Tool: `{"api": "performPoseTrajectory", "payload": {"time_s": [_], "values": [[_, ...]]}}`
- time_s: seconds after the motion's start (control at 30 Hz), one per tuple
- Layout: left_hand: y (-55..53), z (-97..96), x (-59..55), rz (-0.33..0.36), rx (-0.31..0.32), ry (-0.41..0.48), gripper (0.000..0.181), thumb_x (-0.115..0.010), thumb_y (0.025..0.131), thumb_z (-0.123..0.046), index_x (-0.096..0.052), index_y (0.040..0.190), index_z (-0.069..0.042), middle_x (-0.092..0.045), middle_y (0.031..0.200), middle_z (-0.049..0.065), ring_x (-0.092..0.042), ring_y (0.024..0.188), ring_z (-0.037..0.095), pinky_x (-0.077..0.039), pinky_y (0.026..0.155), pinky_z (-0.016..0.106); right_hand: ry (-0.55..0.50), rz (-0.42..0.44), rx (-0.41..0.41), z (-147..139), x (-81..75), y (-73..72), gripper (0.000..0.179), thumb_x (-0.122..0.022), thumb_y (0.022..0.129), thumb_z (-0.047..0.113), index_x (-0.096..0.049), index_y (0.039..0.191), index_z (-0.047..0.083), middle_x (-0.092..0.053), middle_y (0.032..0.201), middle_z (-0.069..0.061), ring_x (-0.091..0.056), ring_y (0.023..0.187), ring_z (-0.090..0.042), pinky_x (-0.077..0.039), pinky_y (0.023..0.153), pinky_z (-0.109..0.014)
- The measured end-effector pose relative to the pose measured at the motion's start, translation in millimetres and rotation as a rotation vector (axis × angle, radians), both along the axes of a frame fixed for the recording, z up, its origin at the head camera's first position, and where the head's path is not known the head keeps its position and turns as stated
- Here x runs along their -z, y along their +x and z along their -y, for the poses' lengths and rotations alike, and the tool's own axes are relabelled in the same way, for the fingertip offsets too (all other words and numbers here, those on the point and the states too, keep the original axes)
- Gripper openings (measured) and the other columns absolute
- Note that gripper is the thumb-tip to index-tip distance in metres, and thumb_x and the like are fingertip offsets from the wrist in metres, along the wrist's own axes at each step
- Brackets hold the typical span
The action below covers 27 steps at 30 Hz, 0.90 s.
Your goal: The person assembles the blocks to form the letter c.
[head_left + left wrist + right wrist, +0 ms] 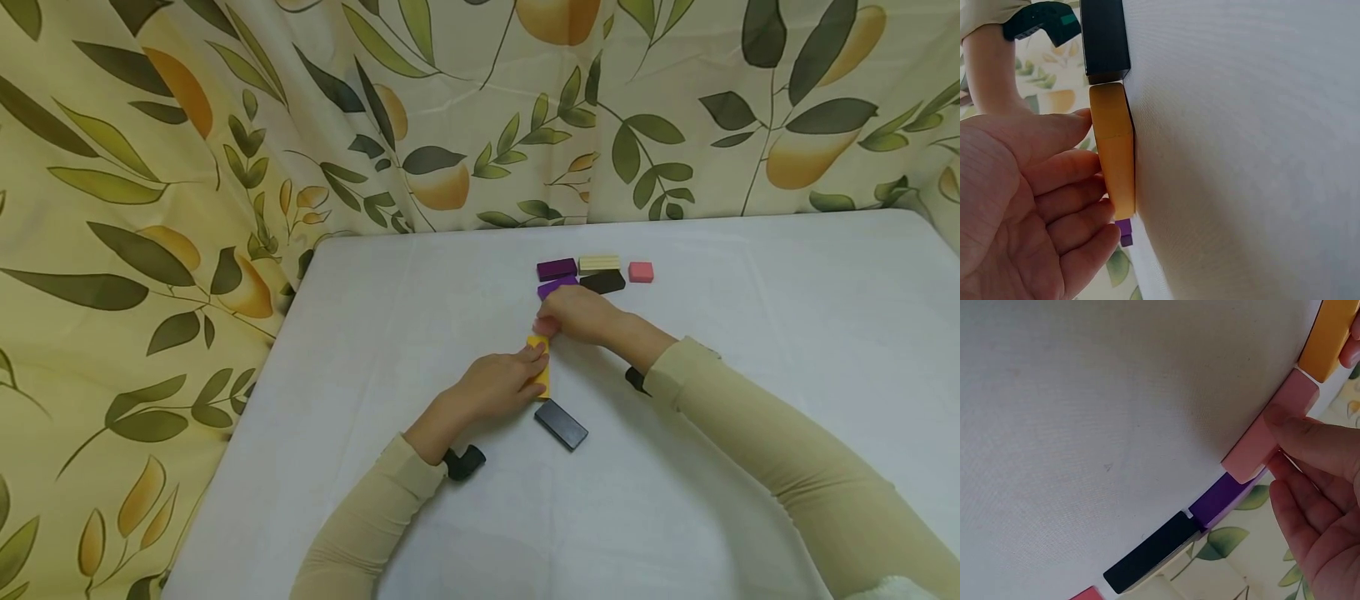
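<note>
- The person's left hand (498,383) lies loosely over the yellow block (1116,156), fingers fairly straight, their tips and the thumb touching it rather than wrapped around it.
- The right hand (581,315) is pinching a pink block (1257,447), with the thumb on one face and fingers on the other side.
- That pink block sits end to end with the yellow one, at its far end; whether the two ends actually meet, I can't quite tell.
- Just beyond the pink block's other end is the purple block (557,287), partly hidden from above by the right hand.
- At the yellow block's near end, a dark grey block (561,424) lies at a slant, one corner just beside it.
- Farther back, a dark purple block (557,269) rests behind the purple one, with a cream block (598,264) and a black block (602,282) to their right.
- A small coral block (641,272) sits a little apart, right of that group.
- Everything lies on the white-covered counter (412,292), in front of a leaf-and-fruit patterned curtain (438,158).
</note>
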<state>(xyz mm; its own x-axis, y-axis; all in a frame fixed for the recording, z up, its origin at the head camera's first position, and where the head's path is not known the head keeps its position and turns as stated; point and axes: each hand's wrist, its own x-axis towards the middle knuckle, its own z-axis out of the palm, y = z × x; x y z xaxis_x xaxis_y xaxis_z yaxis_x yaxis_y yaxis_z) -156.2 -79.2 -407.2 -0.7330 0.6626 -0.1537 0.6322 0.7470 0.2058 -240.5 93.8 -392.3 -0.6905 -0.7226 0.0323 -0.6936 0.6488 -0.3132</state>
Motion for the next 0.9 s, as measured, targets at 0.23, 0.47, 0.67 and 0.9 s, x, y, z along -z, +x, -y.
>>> {"api": "performPoseTrajectory", "payload": {"time_s": [0.23,0.47,0.67,0.9], "values": [[0.1,-0.3,-1.2,0.009,-0.004,0.008,0.049,-0.049,0.095,-0.034,-0.044,0.137,-0.009,-0.037,0.142,0.005,-0.049,0.118,0.02,-0.045,0.087,0.033,-0.004,-0.008,0.0,-0.4,-0.6,1.5,0.009,-0.069,0.082,0.008,-0.073,0.087,0.002,-0.063,0.071,-0.004,-0.051,0.066,-0.018,-0.049,0.074,-0.035],[0.8,-1.0,-3.2,0.014,-0.01,-0.005,0.05,-0.049,0.095,-0.034,-0.043,0.138,-0.009,-0.037,0.142,0.005,-0.049,0.118,0.02,-0.045,0.087,0.033,0.006,-0.012,0.001,0.5,-0.5,1.7,0.009,-0.069,0.083,0.009,-0.073,0.086,0.001,-0.061,0.068,-0.003,-0.05,0.064,-0.017,-0.049,0.071,-0.034],[0.6,-2.8,-4.7,-0.005,-0.003,-0.037,0.049,-0.05,0.095,-0.034,-0.044,0.138,-0.01,-0.038,0.142,0.004,-0.05,0.117,0.019,-0.045,0.086,0.032,-0.008,0.015,0.024,0.2,-2.0,2.7,0.01,-0.068,0.082,0.005,-0.072,0.09,-0.001,-0.066,0.076,-0.008,-0.054,0.067,-0.018,-0.05,0.075,-0.035],[1.1,-4.9,-5.8,-0.055,0.008,-0.091,0.048,-0.049,0.095,-0.034,-0.045,0.137,-0.01,-0.04,0.141,0.002,-0.049,0.118,0.017,-0.046,0.084,0.031,-0.076,0.108,0.048,-2.2,-4.1,0.4,0.023,-0.07,0.082,0.01,-0.069,0.1,-0.005,-0.068,0.095,-0.015,-0.063,0.09,-0.029,-0.048,0.082,-0.04]]}}
